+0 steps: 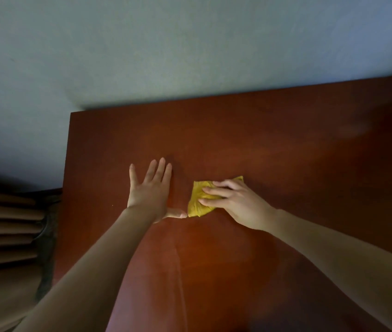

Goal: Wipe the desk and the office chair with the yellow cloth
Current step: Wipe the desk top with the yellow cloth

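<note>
Hands are both down on a broad, polished reddish-brown wooden table (262, 140), with bare forearms reaching forward. The left hand (149, 195) lies flat, palm on the wood. Its four fingers are straight, slightly fanned and pointing away from the person, and its thumb sticks out sideways toward the right hand; it holds nothing. The right hand (235, 204) lies on top of a small crumpled yellow cloth (197, 204). Its fingers stretch almost straight across the fabric toward the left hand, pressing it onto the table rather than gripping it. Its thumb is hidden. The yellow cloth is bunched into a rough, wrinkled patch between the two hands. Most of it shows past the right fingertips, and one corner pokes out on the far side of the right hand. Its near corner lies just beside the tip of the left thumb; whether they touch cannot be told. Beyond both hands the table's far edge meets a plain pale blue-grey wall (166, 44). Out past the left hand, off the table's side edge, hangs a brown pleated curtain (5, 224).
</note>
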Demonstrator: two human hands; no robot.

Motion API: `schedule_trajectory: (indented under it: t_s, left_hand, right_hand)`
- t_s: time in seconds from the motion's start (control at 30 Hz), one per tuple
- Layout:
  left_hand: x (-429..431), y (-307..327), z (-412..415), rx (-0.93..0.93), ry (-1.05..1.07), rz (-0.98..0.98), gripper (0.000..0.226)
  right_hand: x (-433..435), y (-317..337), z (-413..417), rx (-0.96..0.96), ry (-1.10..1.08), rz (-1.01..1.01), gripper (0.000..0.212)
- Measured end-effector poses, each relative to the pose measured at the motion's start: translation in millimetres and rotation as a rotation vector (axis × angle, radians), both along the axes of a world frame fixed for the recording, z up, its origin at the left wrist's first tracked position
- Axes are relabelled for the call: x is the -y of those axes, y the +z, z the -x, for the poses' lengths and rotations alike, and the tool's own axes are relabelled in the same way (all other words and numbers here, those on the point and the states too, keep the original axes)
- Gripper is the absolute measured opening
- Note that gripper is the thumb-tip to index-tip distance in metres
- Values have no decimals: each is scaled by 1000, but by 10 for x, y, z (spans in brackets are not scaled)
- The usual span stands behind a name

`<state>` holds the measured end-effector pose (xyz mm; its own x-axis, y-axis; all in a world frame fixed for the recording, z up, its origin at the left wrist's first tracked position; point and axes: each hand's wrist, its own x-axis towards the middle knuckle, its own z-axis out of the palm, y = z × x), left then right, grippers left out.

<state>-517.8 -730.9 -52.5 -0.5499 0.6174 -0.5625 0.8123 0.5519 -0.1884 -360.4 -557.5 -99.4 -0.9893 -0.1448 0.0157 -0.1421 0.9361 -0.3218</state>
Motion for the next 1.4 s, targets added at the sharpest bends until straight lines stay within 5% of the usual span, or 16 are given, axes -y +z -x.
schedule_trajectory:
  t_s: [0.17, 0.4, 0.7, 0.87, 1.1, 1.4]
  left_hand:
    - [25, -85, -254, 79, 57, -30, 130]
    - [55, -269, -487, 119, 149, -62, 142]
    - [55, -293, -526, 66, 159, -91, 143]
    - [248, -342, -706, 21, 295, -220, 126]
    - [740, -379, -1049, -30, 510, -263, 115]
    - [1180, -296, -995, 54, 586, -307, 112]
  right_hand:
    - [-138, -81, -495, -109, 11, -61, 67]
    - [-492, -120, -572, -159, -243, -67, 62]
    - [-900, -102, 245, -111, -480, -2, 51]
    - [-829, -112, 1025, -26, -605, -4, 54]
    - [-270, -73, 1579, 65, -527, -26, 60]
    - [618, -110, 1001, 66, -240, -17, 58]
